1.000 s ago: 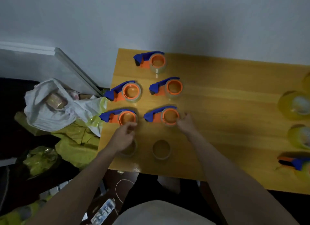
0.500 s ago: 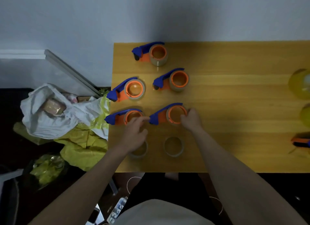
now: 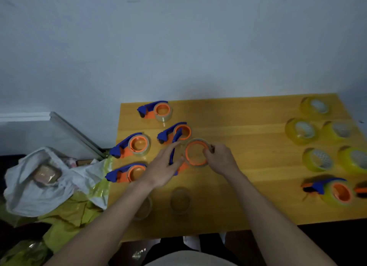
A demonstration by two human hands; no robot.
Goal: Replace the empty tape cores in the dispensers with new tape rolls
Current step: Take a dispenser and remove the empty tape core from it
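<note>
Centrally, in the head view, both hands hold one blue-and-orange dispenser (image 3: 195,153) raised off the wooden table (image 3: 248,178). Left hand (image 3: 162,170): fingers spread along the blue handle, thumb beneath, clasping it. Right hand (image 3: 219,159): fingertips pinched on the right rim of the orange hub, around which a thin tan core sits. Just behind the held unit, a second dispenser (image 3: 174,132); farther back, a third (image 3: 155,111). Left of the hands, two more dispensers, one behind (image 3: 131,146) and one nearer (image 3: 127,173), the latter just beside the left wrist. Near the table's front edge, two empty clear cores, one partly under the left forearm (image 3: 144,207), one between the forearms (image 3: 179,201). At the right end of the table, well apart from the hands, five yellow tape rolls (image 3: 301,130) and a dispenser loaded with yellow tape (image 3: 333,191). Behind: plain grey wall (image 3: 178,47). Left of the table, a white bag (image 3: 39,178) atop yellow plastic. No writing legible.
</note>
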